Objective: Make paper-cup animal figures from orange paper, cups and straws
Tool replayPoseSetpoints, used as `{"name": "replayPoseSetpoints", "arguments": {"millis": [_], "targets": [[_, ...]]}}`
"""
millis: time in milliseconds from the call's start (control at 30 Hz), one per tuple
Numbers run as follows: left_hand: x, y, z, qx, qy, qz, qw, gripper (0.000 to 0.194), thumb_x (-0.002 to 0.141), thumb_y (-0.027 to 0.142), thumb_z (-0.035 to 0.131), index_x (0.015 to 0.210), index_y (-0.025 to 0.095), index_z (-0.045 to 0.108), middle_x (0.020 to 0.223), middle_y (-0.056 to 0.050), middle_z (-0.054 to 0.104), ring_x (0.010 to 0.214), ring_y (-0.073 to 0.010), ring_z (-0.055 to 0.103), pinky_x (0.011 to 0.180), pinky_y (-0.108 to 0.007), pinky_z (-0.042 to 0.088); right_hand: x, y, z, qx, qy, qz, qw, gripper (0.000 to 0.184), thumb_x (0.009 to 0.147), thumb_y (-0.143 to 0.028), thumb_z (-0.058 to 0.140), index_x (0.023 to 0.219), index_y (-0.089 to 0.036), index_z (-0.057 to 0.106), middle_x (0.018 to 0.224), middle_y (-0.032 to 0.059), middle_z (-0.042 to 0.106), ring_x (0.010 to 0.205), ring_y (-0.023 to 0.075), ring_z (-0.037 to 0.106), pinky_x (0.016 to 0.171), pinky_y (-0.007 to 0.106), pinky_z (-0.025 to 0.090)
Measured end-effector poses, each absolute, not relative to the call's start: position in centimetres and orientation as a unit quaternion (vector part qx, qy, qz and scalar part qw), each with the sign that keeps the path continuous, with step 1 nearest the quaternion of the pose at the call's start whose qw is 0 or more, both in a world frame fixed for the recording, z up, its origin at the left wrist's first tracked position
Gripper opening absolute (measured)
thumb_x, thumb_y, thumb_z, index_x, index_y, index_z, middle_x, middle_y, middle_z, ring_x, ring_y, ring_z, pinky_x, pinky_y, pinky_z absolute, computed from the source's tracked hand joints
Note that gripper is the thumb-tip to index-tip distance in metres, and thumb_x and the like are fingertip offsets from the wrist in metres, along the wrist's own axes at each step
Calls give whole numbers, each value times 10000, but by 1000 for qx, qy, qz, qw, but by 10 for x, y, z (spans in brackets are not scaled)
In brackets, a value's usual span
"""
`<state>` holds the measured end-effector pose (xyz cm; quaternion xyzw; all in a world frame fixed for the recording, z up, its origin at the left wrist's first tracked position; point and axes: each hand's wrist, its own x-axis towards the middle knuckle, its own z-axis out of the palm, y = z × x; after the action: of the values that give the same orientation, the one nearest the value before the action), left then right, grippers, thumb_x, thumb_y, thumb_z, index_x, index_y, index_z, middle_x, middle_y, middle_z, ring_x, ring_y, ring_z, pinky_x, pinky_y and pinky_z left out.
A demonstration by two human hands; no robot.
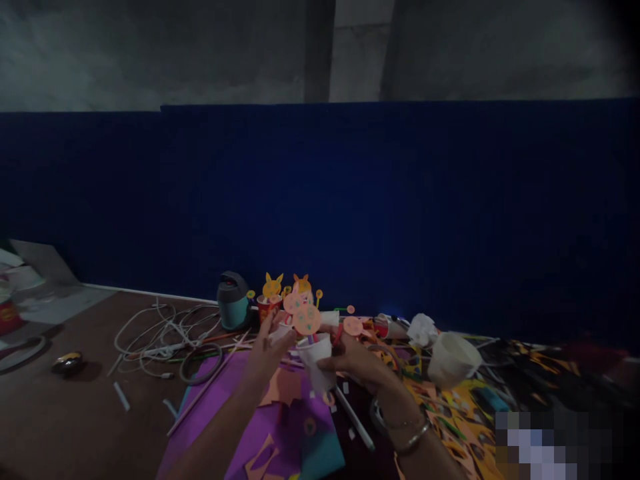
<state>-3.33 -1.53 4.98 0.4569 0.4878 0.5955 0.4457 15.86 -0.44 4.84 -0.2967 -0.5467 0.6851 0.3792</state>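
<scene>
My right hand (354, 363) is wrapped around a small white paper cup (317, 363) held up over the table. A pink paper cutout face (307, 320) on a stick stands out of the cup. My left hand (267, 353) reaches to the cup's left rim, its fingers pinched near the cutout's stick; what they grip is too small to see. Behind the cup stand red cups (267, 308) with yellow and orange paper animal cutouts (273, 287).
Purple paper (235, 407) with orange scraps lies under my arms. A teal device (233, 301) and white cables (160, 333) lie to the left. A stack of white cups (453, 360) lies on its side to the right, among colourful paper scraps. A dark blue wall panel (400, 200) runs behind.
</scene>
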Motion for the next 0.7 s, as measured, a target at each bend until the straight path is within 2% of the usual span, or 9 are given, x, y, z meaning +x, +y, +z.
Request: {"name": "replayPoseSetpoints", "arguments": {"millis": [67,133,267,400,500,567,700], "targets": [[-32,-14,47,449,466,597,474,690,647,400,724,1247,172,469,1287,-142,518,1215,-282,443,943,-342,396,159,0,43,-321,-507,679,422,775,549,-150,791,1235,-187,432,1052,65,656,986,221,605,894,366,440],[-28,-15,41,468,420,568,531,684,656,382,725,1247,161,461,1235,-148,563,1158,-279,502,925,-356,417,158,3,38,-327,-486,675,449,809,542,-167,804,1244,-174,402,1056,80,654,1008,230,597,909,385,430],[-17,-18,29,500,347,491,623,595,613,369,763,1124,138,565,1105,-140,647,1023,-290,591,878,-398,451,155,0,38,-310,-505,668,451,780,557,-214,809,1227,-171,412,1065,90,649,995,238,604,895,396,438],[-15,-19,26,495,365,487,620,558,567,366,790,1039,120,623,1022,-140,679,963,-305,613,826,-402,473,154,-1,44,-364,-503,636,459,702,628,-370,761,1213,-164,432,1051,90,640,963,224,609,856,371,460],[-18,-19,28,505,363,476,621,558,576,358,785,1054,119,626,1039,-143,675,992,-311,601,827,-390,471,157,2,51,-384,-512,578,506,612,691,-479,678,1184,-171,487,1055,85,632,963,220,600,862,365,455],[-18,-20,30,513,366,461,625,566,578,353,784,1071,131,620,1052,-136,672,994,-308,602,820,-381,473,160,4,55,-373,-537,546,524,537,710,-484,655,1132,-170,548,1063,87,635,995,228,586,888,363,441],[-14,-23,29,544,342,418,642,564,568,358,787,1064,149,621,1027,-113,681,957,-296,615,792,-362,477,165,6,55,-369,-578,520,509,429,644,-445,722,974,-178,660,1100,93,630,1054,266,557,901,381,436]]}}
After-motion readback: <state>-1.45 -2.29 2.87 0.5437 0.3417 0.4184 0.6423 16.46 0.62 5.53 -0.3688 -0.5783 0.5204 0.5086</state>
